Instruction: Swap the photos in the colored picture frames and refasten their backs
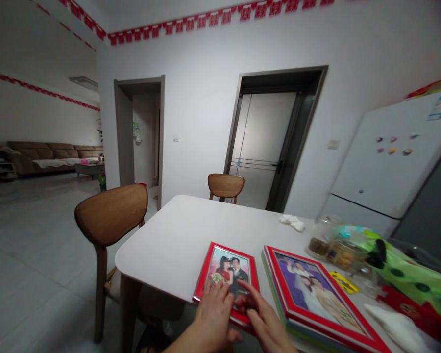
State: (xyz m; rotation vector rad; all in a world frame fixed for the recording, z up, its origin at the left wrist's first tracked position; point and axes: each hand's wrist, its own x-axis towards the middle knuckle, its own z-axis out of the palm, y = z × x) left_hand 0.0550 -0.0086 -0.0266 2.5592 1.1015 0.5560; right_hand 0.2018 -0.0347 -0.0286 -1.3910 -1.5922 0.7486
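With left hand [213, 311] and right hand [261, 313] loosely open on the smaller red photo frame [231, 274], seems light, stiff, perhaps fragile-fronted; best held by side edges.

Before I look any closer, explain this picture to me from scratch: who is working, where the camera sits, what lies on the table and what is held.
There is no robot here: these are a person's bare hands. The only picture comes from a camera worn on that person's head, looking forward and down.

The white table with rounded corners bears a small red-framed photo of a couple. To its right is a larger red-framed photo with a purple background, on top of other flat items. Beyond are crumpled white tissue, clear glass jars and a green plastic bag with dark spots.

The left hand and right hand are at the small photo's near end; whether either has a grip on it is unclear.
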